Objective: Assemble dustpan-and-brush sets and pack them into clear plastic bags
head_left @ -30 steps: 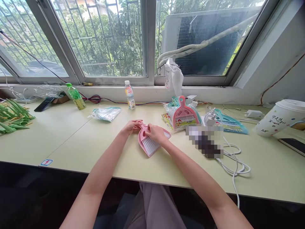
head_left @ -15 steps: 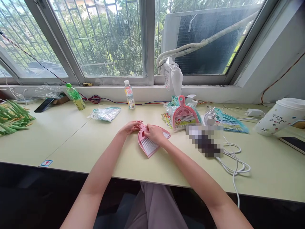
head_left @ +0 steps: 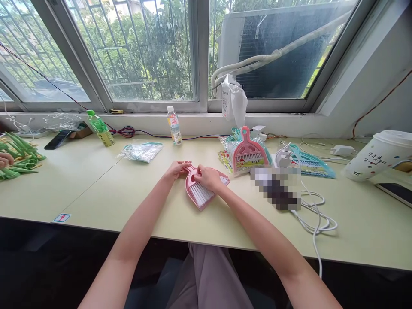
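1. The table [head_left: 96,180] was the biggest thing. It was crowded on the right side, so a wide sweep of an arm could have knocked things over.
2. The big paper cup [head_left: 378,156] stood near the right edge of the view, well apart from the hands. If it had tipped, a drink might have spilled toward the dark phone [head_left: 397,194] just beside it.
3. The white cable [head_left: 317,219] lay in loops near the person's right arm — an elbow could have caught it and dragged the charger along.
4. The pile of packed brush sets [head_left: 247,154] sat just behind the right hand, so a bump could have pushed it over.
5. The pink dustpan and brush [head_left: 201,193] lay flat on the table in front of the person. If the hands pushed unevenly, the brush could have slipped out of the pan.
6. The right hand [head_left: 207,178] rested on top of the pink set, fingers curled and pressing down.
7. The left hand [head_left: 175,170] pinched the handle end with narrow fingers — a loose pinch could have let it slide.
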The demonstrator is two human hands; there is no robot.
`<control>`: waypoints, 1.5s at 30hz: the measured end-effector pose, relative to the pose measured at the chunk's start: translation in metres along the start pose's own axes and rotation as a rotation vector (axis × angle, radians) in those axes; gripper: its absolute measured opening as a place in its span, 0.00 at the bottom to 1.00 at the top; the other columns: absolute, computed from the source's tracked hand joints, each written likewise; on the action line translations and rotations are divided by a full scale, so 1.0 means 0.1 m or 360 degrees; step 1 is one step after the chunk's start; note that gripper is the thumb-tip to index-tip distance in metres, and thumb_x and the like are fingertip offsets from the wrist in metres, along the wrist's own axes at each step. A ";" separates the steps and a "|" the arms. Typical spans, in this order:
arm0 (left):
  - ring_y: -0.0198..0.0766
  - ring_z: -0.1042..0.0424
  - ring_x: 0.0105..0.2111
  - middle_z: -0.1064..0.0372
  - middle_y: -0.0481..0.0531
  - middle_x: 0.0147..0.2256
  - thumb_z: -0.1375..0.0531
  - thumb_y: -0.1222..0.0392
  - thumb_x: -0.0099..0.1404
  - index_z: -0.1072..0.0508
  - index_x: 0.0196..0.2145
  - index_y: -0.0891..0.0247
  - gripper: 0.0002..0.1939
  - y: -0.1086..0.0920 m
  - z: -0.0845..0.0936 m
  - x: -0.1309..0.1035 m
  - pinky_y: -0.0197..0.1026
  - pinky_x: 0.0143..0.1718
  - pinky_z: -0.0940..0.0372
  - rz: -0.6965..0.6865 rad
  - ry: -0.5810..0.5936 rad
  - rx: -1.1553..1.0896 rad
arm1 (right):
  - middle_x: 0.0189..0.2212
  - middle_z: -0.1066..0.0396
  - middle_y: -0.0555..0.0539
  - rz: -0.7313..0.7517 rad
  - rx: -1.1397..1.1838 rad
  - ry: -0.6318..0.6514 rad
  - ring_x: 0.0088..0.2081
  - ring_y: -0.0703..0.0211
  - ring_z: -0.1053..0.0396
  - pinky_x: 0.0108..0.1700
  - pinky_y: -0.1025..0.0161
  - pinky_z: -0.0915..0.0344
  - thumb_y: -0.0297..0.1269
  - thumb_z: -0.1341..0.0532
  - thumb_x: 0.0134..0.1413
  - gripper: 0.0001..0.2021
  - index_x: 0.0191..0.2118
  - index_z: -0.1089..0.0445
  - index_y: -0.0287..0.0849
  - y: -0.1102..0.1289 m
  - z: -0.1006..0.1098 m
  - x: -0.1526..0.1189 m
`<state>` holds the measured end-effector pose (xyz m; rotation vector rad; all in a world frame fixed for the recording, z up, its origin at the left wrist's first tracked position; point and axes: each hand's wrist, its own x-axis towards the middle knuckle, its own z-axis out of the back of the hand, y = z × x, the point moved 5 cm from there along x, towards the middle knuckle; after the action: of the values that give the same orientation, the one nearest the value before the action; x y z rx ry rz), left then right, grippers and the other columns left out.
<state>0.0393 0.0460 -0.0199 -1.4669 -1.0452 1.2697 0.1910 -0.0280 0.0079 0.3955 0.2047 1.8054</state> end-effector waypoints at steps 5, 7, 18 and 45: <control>0.33 0.27 0.27 0.25 0.56 0.30 0.30 0.65 0.51 0.23 0.37 0.71 0.15 0.02 0.00 0.01 0.34 0.33 0.31 -0.0040 0.0191 -0.0047 | 0.39 0.24 0.44 0.0005 -0.0061 -0.0030 0.39 0.53 0.27 0.33 0.64 0.46 0.43 0.44 0.58 0.12 0.43 0.34 0.43 0.04 0.03 -0.03; 0.33 0.26 0.29 0.24 0.57 0.32 0.30 0.65 0.50 0.23 0.38 0.71 0.17 0.02 0.01 0.00 0.35 0.36 0.30 -0.0019 0.0255 -0.0058 | 0.40 0.24 0.43 0.0003 -0.0074 -0.0026 0.40 0.53 0.27 0.34 0.64 0.45 0.43 0.44 0.58 0.12 0.44 0.34 0.43 0.05 0.03 -0.04; 0.36 0.25 0.32 0.24 0.56 0.33 0.29 0.62 0.50 0.25 0.45 0.71 0.24 -0.20 -0.11 -0.12 0.39 0.39 0.30 -0.0270 0.0331 0.0013 | 0.41 0.25 0.46 -0.0054 0.0153 -0.0341 0.43 0.55 0.30 0.41 0.64 0.41 0.50 0.45 0.61 0.15 0.42 0.29 0.46 -0.12 0.28 -0.03; 0.42 0.24 0.34 0.23 0.59 0.35 0.28 0.62 0.47 0.24 0.45 0.70 0.26 -0.16 -0.38 -0.24 0.44 0.40 0.30 -0.0149 0.0539 0.0179 | 0.14 0.46 0.57 -0.0184 0.1023 0.0479 0.20 0.71 0.51 0.24 0.67 0.56 0.59 0.35 0.37 0.24 0.23 0.27 0.37 -0.46 0.02 0.12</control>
<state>0.0735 0.0226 0.0033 -1.4661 -0.7940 0.9561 0.2302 -0.0041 -0.0042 0.5427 1.0119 1.6469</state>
